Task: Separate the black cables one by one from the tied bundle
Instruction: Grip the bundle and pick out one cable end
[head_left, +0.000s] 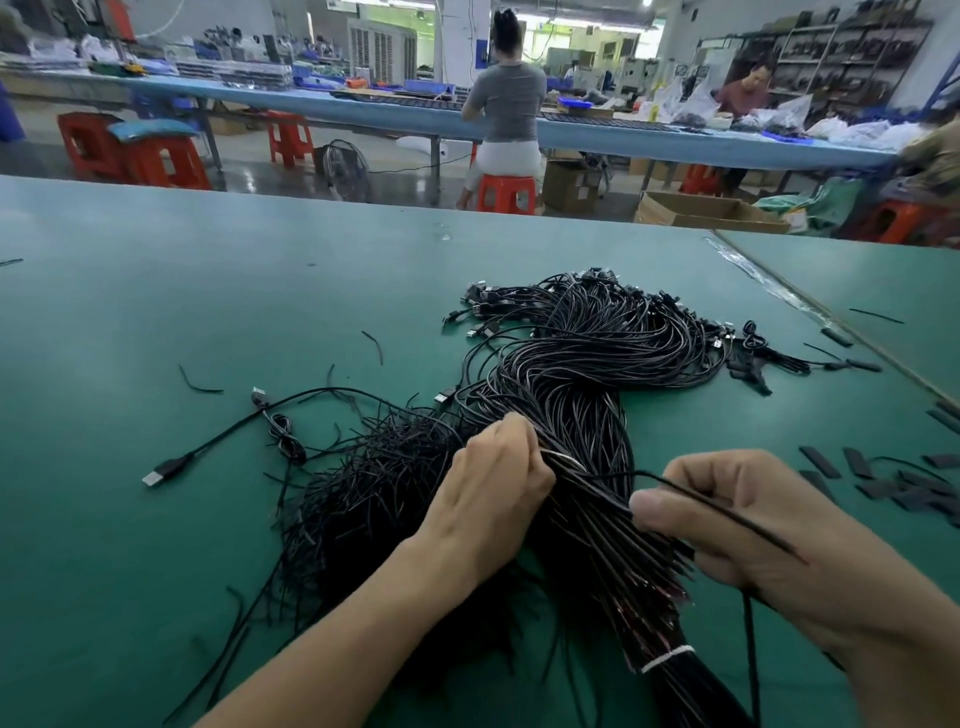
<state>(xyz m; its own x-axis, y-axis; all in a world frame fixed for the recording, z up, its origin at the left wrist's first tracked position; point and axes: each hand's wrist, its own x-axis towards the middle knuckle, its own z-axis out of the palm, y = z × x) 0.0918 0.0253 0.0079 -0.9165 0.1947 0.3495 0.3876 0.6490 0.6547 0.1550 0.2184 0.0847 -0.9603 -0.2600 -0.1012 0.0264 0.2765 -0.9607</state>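
Note:
A thick bundle of black cables (576, 384) lies on the green table (218, 291), curving away to USB plugs at its far end. A white tie (667, 659) binds its near end. My left hand (493, 483) rests on the bundle's middle, fingers curled down into the strands around a pale band there. My right hand (737, 514) pinches a single black cable (722, 506) that runs across its fingers, just right of the bundle. A loose heap of separated black cables (363, 483) lies to the left.
A lone USB cable (218, 441) stretches out at the left. Short black sleeve pieces (883, 478) litter the table at the right. Beyond the far edge are red stools, a fan, cardboard boxes and people seated at another bench.

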